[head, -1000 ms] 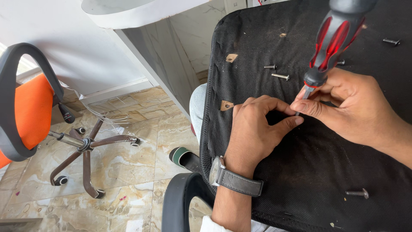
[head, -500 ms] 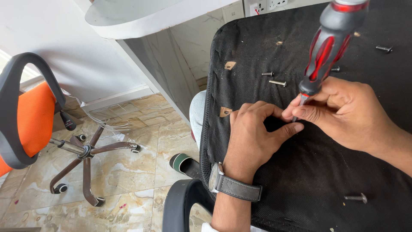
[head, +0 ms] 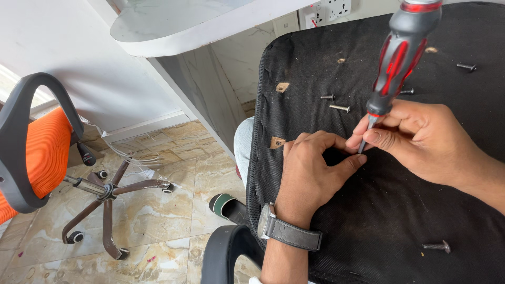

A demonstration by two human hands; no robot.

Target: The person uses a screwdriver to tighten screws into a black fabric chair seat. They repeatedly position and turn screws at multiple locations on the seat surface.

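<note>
The right hand [head: 421, 139] grips a red-and-black screwdriver [head: 397, 60] upright, tip on the black fabric chair seat [head: 368, 226]; the left hand [head: 310, 171] is curled closed beside the tip. Loose screws [head: 340, 108] lie at twelve o'clock and one more screw [head: 436, 245] at five. On the marble tile floor [head: 173, 210] at nine stands an orange chair [head: 37, 152], a white tabletop [head: 184, 26] above.

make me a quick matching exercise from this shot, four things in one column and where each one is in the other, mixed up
Things:
1. screwdriver
2. wristwatch
3. orange chair
4. loose bolt

Places:
A. lying on the black seat underside, lower right
B. upright in the right hand
C. tipped over on the tiled floor, far left
D. strapped on the wrist of the left hand

Pairs: 1-B, 2-D, 3-C, 4-A
</note>
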